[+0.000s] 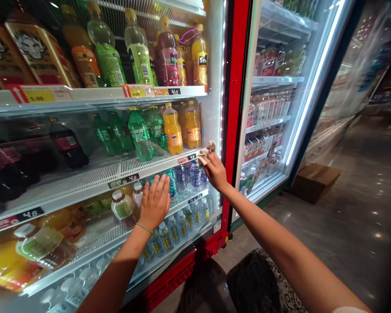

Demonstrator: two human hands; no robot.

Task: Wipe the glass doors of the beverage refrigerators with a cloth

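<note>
Ahead, in the head view, the right hand (pixel 215 171) is closed around a crumpled whitish cloth (pixel 207 150). It presses the cloth to the front edge of a wire shelf (pixel 117 167) at the right end of the cooler (pixel 236 108), just below orange soda bottles (pixel 172 130). The left hand (pixel 154 202) lies open, fingers straight, beside a white-capped bottle (pixel 122 208) one shelf lower.

The wire shelf (pixel 111 171) is bare along its front, open to a hand. At its back, green bottles (pixel 140 134) and orange bottles (pixel 172 128) stand packed. Below it water bottles (pixel 195 174) crowd. At its right end sit the right hand (pixel 215 171), its cloth (pixel 206 150) and the red post (pixel 236 108).
</note>
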